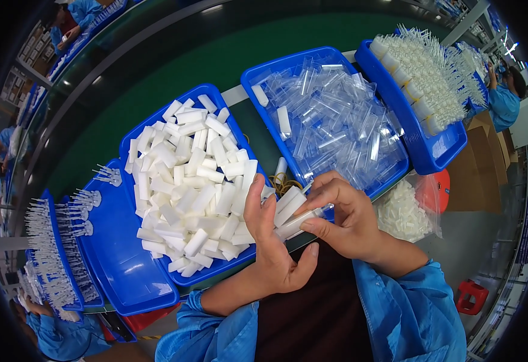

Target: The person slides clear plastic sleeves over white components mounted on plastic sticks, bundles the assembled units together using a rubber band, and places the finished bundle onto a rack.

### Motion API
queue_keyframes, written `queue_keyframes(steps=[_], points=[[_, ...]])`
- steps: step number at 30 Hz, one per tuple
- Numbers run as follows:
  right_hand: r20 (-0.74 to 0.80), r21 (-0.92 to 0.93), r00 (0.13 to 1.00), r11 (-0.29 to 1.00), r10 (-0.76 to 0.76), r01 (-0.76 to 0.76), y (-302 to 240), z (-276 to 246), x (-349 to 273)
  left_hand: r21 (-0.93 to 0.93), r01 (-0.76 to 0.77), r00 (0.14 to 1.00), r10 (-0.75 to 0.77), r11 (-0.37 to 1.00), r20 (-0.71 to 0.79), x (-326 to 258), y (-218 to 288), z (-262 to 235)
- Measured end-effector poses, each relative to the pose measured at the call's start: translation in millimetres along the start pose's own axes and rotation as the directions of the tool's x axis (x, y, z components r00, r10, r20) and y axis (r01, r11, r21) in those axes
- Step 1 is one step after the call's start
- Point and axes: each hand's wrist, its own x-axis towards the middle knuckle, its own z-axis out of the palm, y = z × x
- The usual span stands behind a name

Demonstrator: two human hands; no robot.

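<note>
Pointing leftward, a white cylinder (292,226) sits pinched in the right hand (349,218).

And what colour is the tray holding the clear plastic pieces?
The tray is blue, seen best in the head view.

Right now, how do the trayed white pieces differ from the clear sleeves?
White pieces are opaque; clear sleeves are see-through.
White pieces look chunky; clear sleeves look thin-walled.
White pieces sit left of the clear sleeves.
Shared: both lie jumbled in blue trays.
</note>
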Motion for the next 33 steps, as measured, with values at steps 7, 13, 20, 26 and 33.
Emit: queue_keyframes(steps=[7, 13, 20, 26, 33], points=[[0.183, -0.305, 0.948, 0.901, -0.261, 0.307, -25.6, -14.1, 6.6, -0.469, 0.065, 0.996, -0.089, 0.881, -0.030, 5.6, 8.3, -11.8], [0.272, -0.380, 0.913, 0.838, -0.304, 0.392, -31.7, -13.3, 0.9, -0.474, 0.278, 0.959, -0.211, 0.836, 0.190, 9.0, 14.5, -19.8], [0.337, -0.443, 0.877, 0.765, -0.342, 0.468, -28.6, -12.9, 4.1, -0.541, 0.441, 0.895, -0.397, 0.716, 0.204, 3.9, 9.5, -17.6], [0.200, -0.595, 0.953, 0.745, -0.226, 0.301, -23.0, -48.9, 58.4, -0.702, 0.411, 0.843, -0.536, 0.582, 0.050, 1.5, 5.7, -15.1], [0.101, -0.986, 0.993, 0.137, 0.063, 0.092, 11.2, -58.7, 121.1, -0.677, 0.395, 0.849, -0.528, 0.621, 0.012, 6.2, 6.5, -12.2]])
